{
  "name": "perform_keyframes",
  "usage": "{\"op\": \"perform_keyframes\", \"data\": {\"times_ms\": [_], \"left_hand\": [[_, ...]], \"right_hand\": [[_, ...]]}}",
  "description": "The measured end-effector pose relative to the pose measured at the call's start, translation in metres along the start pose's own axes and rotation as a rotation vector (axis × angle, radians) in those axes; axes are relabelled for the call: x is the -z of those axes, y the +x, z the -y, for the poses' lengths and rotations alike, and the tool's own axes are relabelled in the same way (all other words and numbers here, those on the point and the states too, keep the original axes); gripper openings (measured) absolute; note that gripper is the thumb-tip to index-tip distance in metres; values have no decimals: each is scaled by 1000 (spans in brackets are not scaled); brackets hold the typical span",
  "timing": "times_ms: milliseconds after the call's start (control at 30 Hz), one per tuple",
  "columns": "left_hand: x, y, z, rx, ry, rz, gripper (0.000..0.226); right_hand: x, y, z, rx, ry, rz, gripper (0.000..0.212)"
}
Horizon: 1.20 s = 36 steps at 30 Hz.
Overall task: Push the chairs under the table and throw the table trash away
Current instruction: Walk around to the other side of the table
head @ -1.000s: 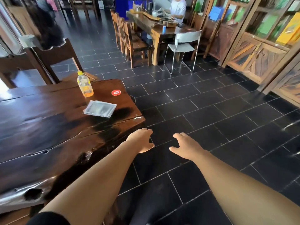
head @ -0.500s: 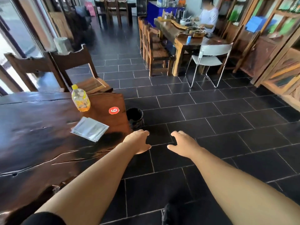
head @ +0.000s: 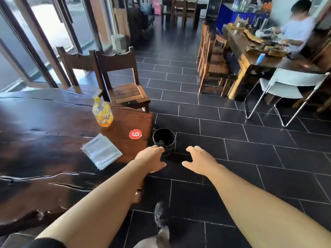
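Note:
A dark wooden table (head: 44,144) fills the left. On it stand a yellow drink bottle (head: 102,112), a silvery flat packet (head: 101,153) and a red number sticker (head: 135,134). A black bin (head: 164,140) sits on the floor just off the table's end. Two dark wooden chairs stand at the far side: one (head: 123,83) pulled out at the corner, another (head: 75,65) further left. My left hand (head: 151,159) hovers over the table's corner, empty, fingers loosely apart. My right hand (head: 198,161) is held over the floor beside it, open and empty.
Black tiled floor (head: 250,158) stretches to the right. A white folding chair (head: 286,86) and a second wooden table with chairs (head: 211,68) stand at the back right, where a person sits. Glass doors line the left wall. My shoe (head: 161,215) shows below.
The view has advanced along the table's end and tilted up; the black bin and pulled-out chair have come into sight. Both hands stay held out in front, empty.

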<state>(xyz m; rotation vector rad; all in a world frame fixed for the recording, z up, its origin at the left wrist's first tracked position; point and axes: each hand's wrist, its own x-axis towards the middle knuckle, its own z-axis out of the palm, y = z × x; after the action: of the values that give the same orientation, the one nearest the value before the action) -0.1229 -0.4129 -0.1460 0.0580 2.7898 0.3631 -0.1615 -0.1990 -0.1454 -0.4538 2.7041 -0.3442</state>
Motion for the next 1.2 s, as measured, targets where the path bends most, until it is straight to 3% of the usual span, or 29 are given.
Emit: {"op": "perform_keyframes", "data": {"times_ms": [433, 533, 700, 867, 1200], "left_hand": [[54, 165, 67, 241, -126, -68, 40], [64, 185, 87, 302, -157, -50, 46], [72, 184, 102, 488, -240, -114, 53], [66, 173, 116, 734, -306, -137, 46], [45, 120, 88, 1168, -427, -260, 55]], "right_hand": [[66, 232, 21, 234, -142, 115, 59], [73, 267, 32, 295, -157, 151, 57], [71, 318, 56, 437, -207, 233, 60], [67, 357, 92, 632, -252, 293, 71], [52, 376, 147, 1030, -397, 433, 71]]}}
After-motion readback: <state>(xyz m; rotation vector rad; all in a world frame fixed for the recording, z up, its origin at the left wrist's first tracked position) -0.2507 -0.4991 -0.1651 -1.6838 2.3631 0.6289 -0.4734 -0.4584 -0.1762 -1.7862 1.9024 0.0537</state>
